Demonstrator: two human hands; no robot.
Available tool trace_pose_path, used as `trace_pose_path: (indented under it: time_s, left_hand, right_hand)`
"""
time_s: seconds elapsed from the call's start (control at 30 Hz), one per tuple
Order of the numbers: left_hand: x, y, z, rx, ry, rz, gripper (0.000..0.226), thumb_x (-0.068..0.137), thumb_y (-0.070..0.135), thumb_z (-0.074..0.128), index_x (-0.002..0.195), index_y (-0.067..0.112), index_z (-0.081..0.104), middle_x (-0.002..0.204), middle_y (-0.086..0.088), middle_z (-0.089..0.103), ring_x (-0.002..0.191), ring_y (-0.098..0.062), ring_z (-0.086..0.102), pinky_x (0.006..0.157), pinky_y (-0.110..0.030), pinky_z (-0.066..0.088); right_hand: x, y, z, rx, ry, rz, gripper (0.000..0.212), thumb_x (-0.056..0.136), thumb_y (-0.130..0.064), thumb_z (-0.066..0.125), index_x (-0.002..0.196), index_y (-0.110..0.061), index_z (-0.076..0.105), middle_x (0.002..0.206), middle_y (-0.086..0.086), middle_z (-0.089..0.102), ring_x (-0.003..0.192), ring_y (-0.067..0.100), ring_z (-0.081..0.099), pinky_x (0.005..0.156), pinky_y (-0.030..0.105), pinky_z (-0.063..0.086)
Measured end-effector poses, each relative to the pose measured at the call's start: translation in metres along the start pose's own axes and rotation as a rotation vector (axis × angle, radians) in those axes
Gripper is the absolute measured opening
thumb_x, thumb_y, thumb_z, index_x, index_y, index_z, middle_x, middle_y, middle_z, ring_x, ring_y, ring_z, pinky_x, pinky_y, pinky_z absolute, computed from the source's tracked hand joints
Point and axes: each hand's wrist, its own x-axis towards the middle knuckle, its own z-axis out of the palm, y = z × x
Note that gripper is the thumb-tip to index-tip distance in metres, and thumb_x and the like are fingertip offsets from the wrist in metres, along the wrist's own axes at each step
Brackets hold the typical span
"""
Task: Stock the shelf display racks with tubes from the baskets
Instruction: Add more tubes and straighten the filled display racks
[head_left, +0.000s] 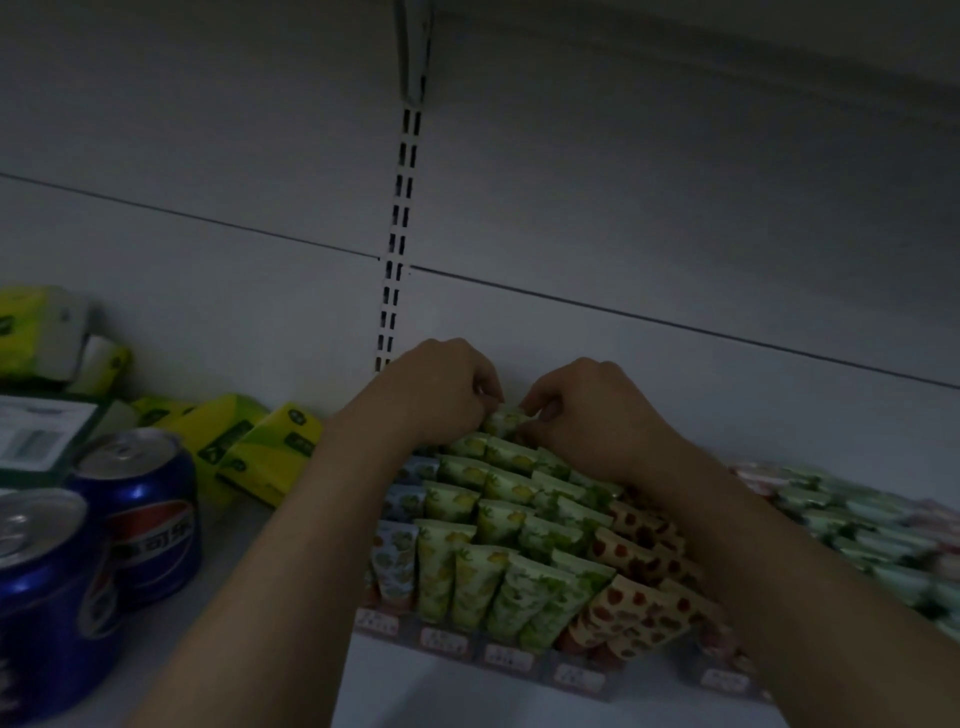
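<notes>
A tiered display rack stands on the shelf, filled with rows of fruit-printed tubes: pale blue at the left, green and yellow in the middle, red strawberry print at the right. At the rack's rear top row, a green tube sits between my two hands. My left hand pinches its left end with curled fingers. My right hand pinches its right end. Both forearms reach over the rack and hide part of the red tubes.
Two blue cola cans stand at the near left. Yellow-green tissue packs lie behind them by the back panel. A second rack of pale green and pink tubes sits at the right. A slotted upright runs up the back wall.
</notes>
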Motion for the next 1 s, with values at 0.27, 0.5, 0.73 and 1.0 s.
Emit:
trace_pose_path:
  time_s: [0.27,0.5,0.73,1.0]
  left_hand:
    - [-0.004,0.002,0.001,0.091,0.013,0.047,0.02,0.094,0.013,0.052,0.101,0.022,0.068,0.111,-0.002,0.064,0.095,-0.019,0.058,0.078,-0.025,0.043]
    - [-0.008,0.0,-0.002,0.105,0.015,0.056,0.02,0.091,0.008,0.052,0.096,0.021,0.067,0.105,-0.002,0.064,0.09,-0.018,0.058,0.079,-0.029,0.048]
    - [-0.025,0.004,-0.015,0.014,0.074,0.148,0.022,0.099,0.02,0.048,0.109,0.025,0.066,0.113,0.003,0.062,0.102,-0.015,0.056,0.089,-0.03,0.044]
    - [-0.063,0.025,-0.02,0.077,0.07,0.283,0.016,0.092,0.031,0.06,0.107,0.033,0.064,0.11,0.014,0.058,0.104,-0.008,0.051,0.09,-0.027,0.041]
  right_hand:
    - [-0.007,0.003,0.0,0.051,0.015,-0.02,0.026,0.083,-0.03,0.072,0.107,-0.02,0.072,0.094,-0.001,0.072,0.088,0.014,0.064,0.082,0.025,0.05]
    - [-0.015,0.013,-0.008,0.118,0.018,-0.024,0.024,0.093,-0.025,0.061,0.115,-0.023,0.068,0.117,-0.003,0.066,0.097,0.009,0.06,0.079,0.014,0.037]
    - [-0.037,0.016,-0.02,0.135,0.044,-0.063,0.023,0.094,-0.027,0.059,0.115,-0.025,0.067,0.115,-0.006,0.067,0.103,0.006,0.058,0.087,0.015,0.039]
    - [-0.078,0.007,-0.038,0.088,0.08,-0.071,0.014,0.085,-0.027,0.07,0.098,-0.029,0.073,0.09,-0.014,0.067,0.071,-0.007,0.051,0.062,0.0,0.034]
